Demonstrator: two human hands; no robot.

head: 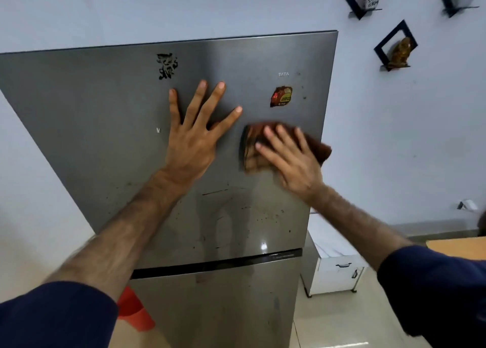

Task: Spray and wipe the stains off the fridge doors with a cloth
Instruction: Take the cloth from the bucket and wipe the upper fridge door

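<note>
Left hand (193, 139) flat on upper door (92, 116), fingers spread. Right hand (292, 160) presses cloth (252, 147) near right edge, fingers straight. Risk — cloth snags sticker (281, 96); specks (263, 216) below missed.

This looks like a room in a home. A steel two-door fridge (110, 116) stands against a plain pale wall (407, 137) hung with small black shelves (394, 47) holding ornaments. Beside it sit a white cabinet (334, 274) on a tiled floor (342, 321) and a wooden table (457, 246).
</note>
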